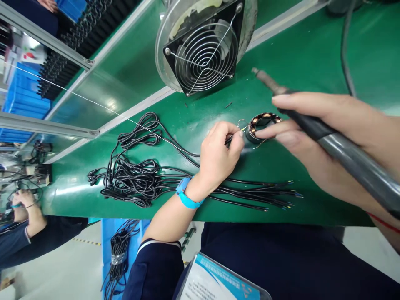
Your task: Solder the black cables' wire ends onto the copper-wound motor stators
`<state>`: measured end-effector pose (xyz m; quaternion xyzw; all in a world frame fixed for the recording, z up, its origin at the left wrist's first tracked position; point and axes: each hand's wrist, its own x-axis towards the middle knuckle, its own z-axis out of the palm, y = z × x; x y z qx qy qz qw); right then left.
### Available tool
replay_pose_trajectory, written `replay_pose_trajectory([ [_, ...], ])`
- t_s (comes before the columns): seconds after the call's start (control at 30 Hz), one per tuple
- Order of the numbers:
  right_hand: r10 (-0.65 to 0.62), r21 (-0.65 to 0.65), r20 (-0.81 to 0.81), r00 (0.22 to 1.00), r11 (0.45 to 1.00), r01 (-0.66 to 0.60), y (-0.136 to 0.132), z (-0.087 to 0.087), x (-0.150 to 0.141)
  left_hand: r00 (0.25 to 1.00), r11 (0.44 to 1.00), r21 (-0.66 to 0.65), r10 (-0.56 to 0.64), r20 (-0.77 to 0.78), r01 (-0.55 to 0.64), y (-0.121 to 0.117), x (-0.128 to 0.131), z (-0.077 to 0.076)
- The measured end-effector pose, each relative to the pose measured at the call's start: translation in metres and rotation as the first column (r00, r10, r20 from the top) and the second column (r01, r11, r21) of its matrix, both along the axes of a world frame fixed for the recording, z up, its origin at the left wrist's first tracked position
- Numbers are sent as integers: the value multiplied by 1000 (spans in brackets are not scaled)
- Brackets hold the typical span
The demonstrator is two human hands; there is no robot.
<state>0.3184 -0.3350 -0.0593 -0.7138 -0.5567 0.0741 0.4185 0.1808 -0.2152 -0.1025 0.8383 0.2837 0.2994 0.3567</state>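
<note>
My left hand (220, 148) pinches the end of a black cable (229, 139), its thin bare wires reaching toward a small ring-shaped motor stator (252, 132) with copper windings. Wrapped in my right hand (315, 137) is a soldering iron (337, 146), its tip pointing up and left, clear of the stator. A finger of that hand touches the stator's near rim. Below my left wrist, several black cables (250, 189) lie side by side with stripped, coloured wire ends to the right.
A fan with a wire guard (204, 62) stands behind the stator. Coiled black cables (134, 179) lie on the green table (328, 200) at left. Below its edge, a blue bin (108, 241) holds more cable. A co-worker's hands (25, 200) show at far left.
</note>
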Motion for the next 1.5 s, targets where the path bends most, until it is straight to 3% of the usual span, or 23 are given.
replay_pose_trajectory([
  [0.1, -19, -27, 9, 1000, 999, 20, 10, -7, 2, 1000, 1000, 3, 12, 2, -12, 0, 1, -1],
  [0.27, 4, 49, -48, 999, 999, -2, 17, -35, -1, 999, 1000, -6, 4, 34, -3, 0, 1, -2],
  [0.37, 8, 73, -43, 999, 997, -5, 15, -42, -4, 997, 999, -31, -5, 74, 8, 0, 1, 1],
  [0.47, 27, 101, -38, 999, 995, -23, 14, -43, -7, 999, 991, -135, 17, 37, -12, 0, 0, 5],
  [0.6, -29, 127, 12, 1000, 991, 27, 16, -46, -8, 1000, 937, -350, -3, 10, 6, -1, -2, 9],
  [0.7, -26, 89, 115, 993, 996, 16, 18, -48, -9, 997, 916, -397, -32, 74, 59, -1, -5, 9],
  [0.83, -22, 125, 160, 987, 992, 2, 19, -49, -11, 988, 943, -315, -72, 135, 112, 0, -9, 6],
  [1.0, 13, 158, 103, 995, 987, -30, 20, -47, -12, 978, 987, -78, -123, 167, 138, 2, -12, 5],
  [1.2, 42, 221, 26, 999, 974, -47, 22, -45, -13, 963, 964, 218, -196, 188, 153, 8, -13, 6],
  [1.37, 57, 228, 39, 998, 972, -64, 23, -45, -12, 961, 943, 281, -228, 154, 179, 10, -14, 6],
  [1.5, 72, 214, 79, 994, 973, -87, 23, -48, -10, 968, 948, 249, -231, 102, 200, 12, -16, 8],
])
